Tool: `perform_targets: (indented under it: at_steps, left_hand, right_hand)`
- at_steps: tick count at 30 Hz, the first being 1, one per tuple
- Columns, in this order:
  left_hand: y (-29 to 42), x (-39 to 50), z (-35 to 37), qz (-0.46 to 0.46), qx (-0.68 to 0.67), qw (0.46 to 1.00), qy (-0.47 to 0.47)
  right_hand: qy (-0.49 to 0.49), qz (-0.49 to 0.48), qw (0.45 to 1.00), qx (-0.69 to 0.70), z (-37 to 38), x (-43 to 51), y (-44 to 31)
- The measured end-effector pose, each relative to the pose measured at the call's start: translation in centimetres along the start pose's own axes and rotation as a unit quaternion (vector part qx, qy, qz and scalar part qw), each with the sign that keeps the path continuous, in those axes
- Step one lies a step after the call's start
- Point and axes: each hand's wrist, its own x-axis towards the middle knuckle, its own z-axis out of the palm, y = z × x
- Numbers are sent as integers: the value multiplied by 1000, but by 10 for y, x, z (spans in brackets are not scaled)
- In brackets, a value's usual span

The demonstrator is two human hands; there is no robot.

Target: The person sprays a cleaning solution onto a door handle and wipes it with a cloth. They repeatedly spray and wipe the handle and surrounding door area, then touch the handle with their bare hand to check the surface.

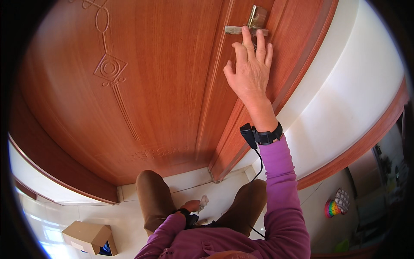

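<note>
My right hand (250,69) reaches up the reddish-brown wooden door (165,81), its fingers spread. The fingertips rest on the metal lever handle (233,30), below the upper part of its metal plate (258,16); the hand covers the lower part. Down between my knees, my left hand (191,205) holds a crumpled whitish cloth or tissue (203,201) above the tiled floor. Each wrist wears a black strap with a small device; a cable runs from the right device (248,134).
An open cardboard box (85,234) with something blue inside stands on the floor at lower left. The wooden door frame (223,162) meets a white wall (336,97) on the right. Beyond it sits a rainbow-coloured object with a checked top (333,207).
</note>
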Motion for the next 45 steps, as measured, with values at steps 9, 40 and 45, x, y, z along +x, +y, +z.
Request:
perform_targets:
  at_steps: [9, 40, 45]
  left_hand:
    - [-3, 6, 5, -9, -1, 1000, 3]
    - [0, 4, 1, -10, -5, 1000, -8]
    - [-1, 5, 3, -15, -14, 1000, -5]
  right_hand:
    - [17, -22, 999, 30, 2, 1, -6]
    - [-12, -47, 999, 21, 1, 1, -6]
    - [-14, 15, 1000, -11, -3, -2, -1]
